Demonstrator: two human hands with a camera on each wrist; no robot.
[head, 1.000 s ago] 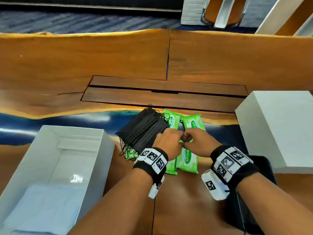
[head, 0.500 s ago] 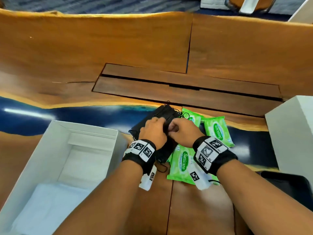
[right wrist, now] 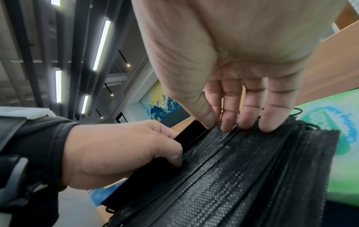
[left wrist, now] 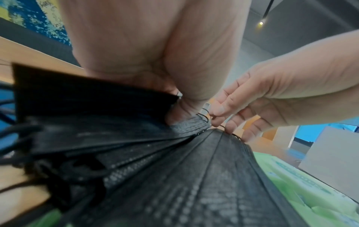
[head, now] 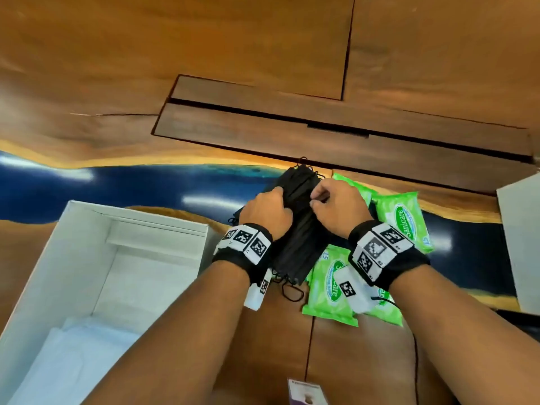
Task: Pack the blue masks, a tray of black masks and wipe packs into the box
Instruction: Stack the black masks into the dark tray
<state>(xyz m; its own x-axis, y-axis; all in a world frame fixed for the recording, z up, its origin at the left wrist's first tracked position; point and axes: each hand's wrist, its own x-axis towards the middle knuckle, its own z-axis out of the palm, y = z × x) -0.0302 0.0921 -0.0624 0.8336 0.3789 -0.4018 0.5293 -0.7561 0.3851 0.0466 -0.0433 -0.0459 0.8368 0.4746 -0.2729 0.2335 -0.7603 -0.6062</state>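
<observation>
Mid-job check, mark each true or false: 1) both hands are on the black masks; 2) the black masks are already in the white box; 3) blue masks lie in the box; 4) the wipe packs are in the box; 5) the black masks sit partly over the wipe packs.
1) True: left hand and right hand hold the black masks.
2) False: they are on the table, right of the white box.
3) True: blue masks lie at its near end.
4) False: the wipe packs are on the table.
5) True.
</observation>
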